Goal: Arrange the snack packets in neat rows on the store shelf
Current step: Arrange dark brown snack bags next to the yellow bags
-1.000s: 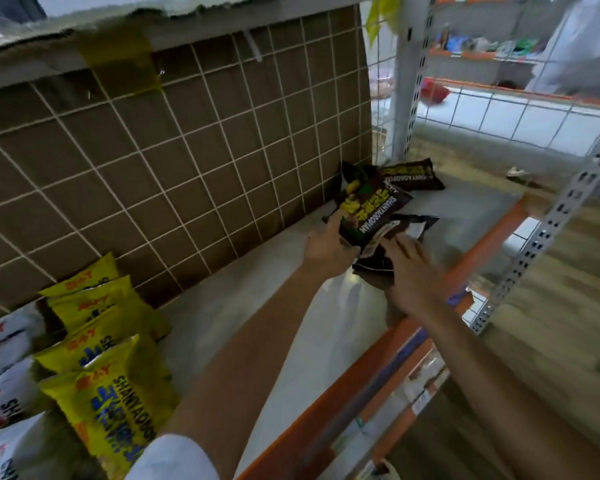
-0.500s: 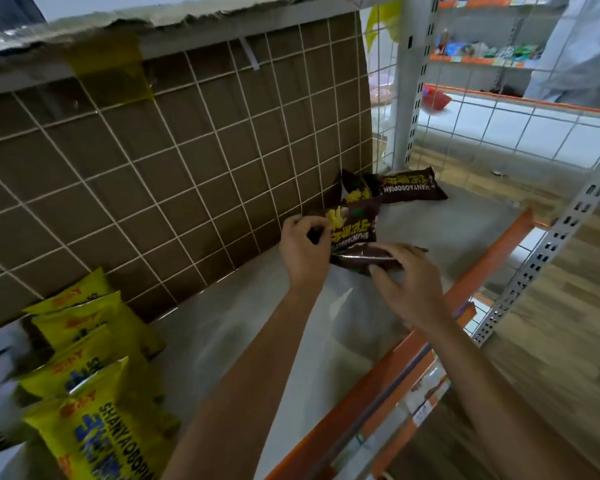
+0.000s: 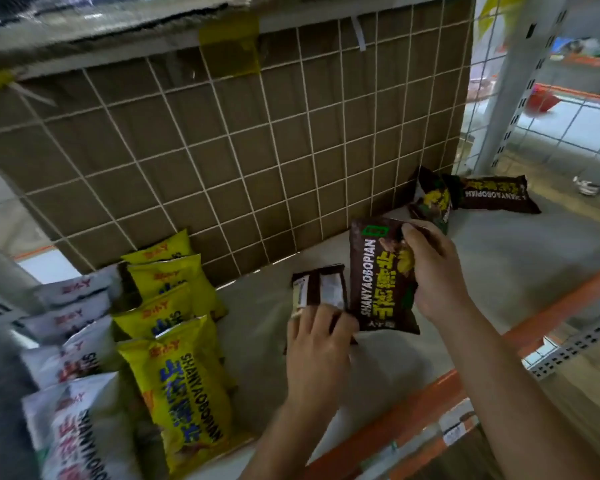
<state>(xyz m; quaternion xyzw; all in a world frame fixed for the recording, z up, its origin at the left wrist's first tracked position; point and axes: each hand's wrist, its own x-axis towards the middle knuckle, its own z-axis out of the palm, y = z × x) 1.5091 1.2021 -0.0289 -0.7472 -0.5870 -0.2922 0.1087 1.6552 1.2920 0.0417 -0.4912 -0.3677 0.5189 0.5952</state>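
Two held packets: the right grip (image 3: pixel 433 271) is curling fingers and thumb round the right edge of a dark brown glossy foil snack packet with yellow print (image 3: pixel 378 275), keeping it face-up low over the grey shelf board (image 3: pixel 506 258). Whether its near end is touching the board cannot be told. The left grip (image 3: pixel 321 348) is pinching the near end of a second dark brown packet (image 3: pixel 317 289), which is lying back-up just left of the first.
Handling: both pouches are looking light, air-puffed and soft. The film is looking slick, so a hard squeeze is probably risking crushed contents or a slip.
Where to hold: taking a long side or the flat crimped end seam is seeming safest, with fingers spread and gentle pressure.
Look: yellow lettering is running lengthwise down the front, a small green mark is sitting at its far end, and the other's back is showing white label panels.
Loose stock: two more dark brown packets (image 3: pixel 496 194) are lying askew in the far right corner, against the brown cardboard backing behind a white wire grid (image 3: pixel 194 161).
Rows: yellow packets (image 3: pixel 174 341) and white packets (image 3: pixel 73 341) are standing overlapped at the left.
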